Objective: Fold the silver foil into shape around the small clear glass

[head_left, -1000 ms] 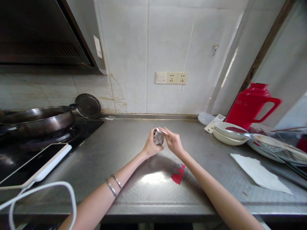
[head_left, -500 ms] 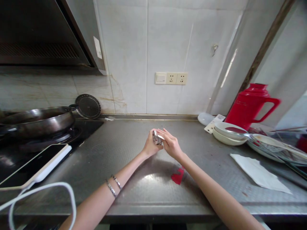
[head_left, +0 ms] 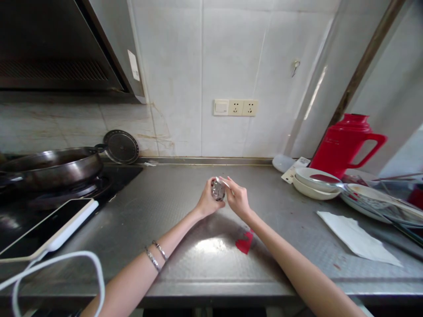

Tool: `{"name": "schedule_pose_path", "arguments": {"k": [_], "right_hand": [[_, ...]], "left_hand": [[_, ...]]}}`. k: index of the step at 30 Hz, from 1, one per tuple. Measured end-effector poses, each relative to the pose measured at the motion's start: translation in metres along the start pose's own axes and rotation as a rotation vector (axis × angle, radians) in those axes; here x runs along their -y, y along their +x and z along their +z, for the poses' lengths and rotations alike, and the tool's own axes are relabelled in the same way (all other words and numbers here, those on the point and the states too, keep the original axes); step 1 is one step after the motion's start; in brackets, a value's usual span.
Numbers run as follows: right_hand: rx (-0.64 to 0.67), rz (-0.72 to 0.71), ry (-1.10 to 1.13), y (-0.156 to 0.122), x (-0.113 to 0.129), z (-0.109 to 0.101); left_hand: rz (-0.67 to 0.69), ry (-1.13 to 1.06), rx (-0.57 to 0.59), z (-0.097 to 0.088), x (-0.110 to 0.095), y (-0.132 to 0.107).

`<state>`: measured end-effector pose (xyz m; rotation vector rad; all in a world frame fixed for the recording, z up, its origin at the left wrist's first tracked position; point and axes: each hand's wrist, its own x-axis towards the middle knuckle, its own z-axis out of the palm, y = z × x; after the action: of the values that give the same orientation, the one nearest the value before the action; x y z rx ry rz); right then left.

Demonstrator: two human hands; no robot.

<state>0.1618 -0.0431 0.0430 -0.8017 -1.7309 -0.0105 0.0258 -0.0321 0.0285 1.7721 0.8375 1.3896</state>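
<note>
Both my hands meet above the middle of the steel counter (head_left: 172,207). My left hand (head_left: 206,201) is closed around a small shiny silvery packet (head_left: 218,190). My right hand (head_left: 238,200) pinches the packet's pale top edge with its fingertips. What is inside the packet is hidden. A small red scrap (head_left: 245,243) lies on the counter just below my right wrist. Two thin bracelets (head_left: 156,254) sit on my left forearm.
A dark wok (head_left: 49,165) stands on the stove at the left, with a round lid (head_left: 121,146) leaning on the wall. A phone (head_left: 46,226) and white cable (head_left: 66,259) lie near the front left. Bowls (head_left: 313,182), plates, a white napkin (head_left: 355,237) and a red jug (head_left: 346,143) crowd the right.
My right hand dropped over the packet half a second ago, covering it, and has now lifted back so the packet shows again. My left hand stayed in place.
</note>
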Motion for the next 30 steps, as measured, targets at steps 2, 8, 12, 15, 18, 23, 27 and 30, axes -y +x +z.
{"name": "schedule_pose_path", "arguments": {"k": [2, 8, 12, 15, 18, 23, 27, 30], "right_hand": [[0.032, -0.144, -0.025, -0.001, 0.0, -0.002], [0.086, -0.321, -0.065, -0.001, 0.004, -0.006], [0.099, -0.278, -0.013, -0.001, 0.01, -0.003], [0.023, -0.112, 0.045, 0.003, 0.01, -0.002], [-0.026, 0.159, 0.09, 0.008, 0.009, -0.003], [-0.031, 0.21, 0.087, 0.008, 0.011, -0.004], [-0.04, 0.05, 0.054, 0.004, 0.014, -0.002], [-0.019, -0.066, 0.058, 0.002, 0.014, -0.001]], "left_hand": [[0.023, -0.014, -0.005, 0.001, 0.001, 0.0], [0.029, -0.04, -0.021, 0.002, -0.002, 0.001], [0.019, -0.099, -0.036, 0.001, -0.004, 0.002], [0.007, -0.157, -0.018, 0.001, -0.005, 0.001], [-0.009, -0.148, -0.002, 0.002, -0.007, 0.0], [-0.013, -0.116, -0.043, 0.002, -0.01, -0.002], [-0.008, -0.072, -0.106, 0.0, -0.01, -0.001], [-0.03, -0.076, -0.149, -0.001, -0.009, 0.002]]}}
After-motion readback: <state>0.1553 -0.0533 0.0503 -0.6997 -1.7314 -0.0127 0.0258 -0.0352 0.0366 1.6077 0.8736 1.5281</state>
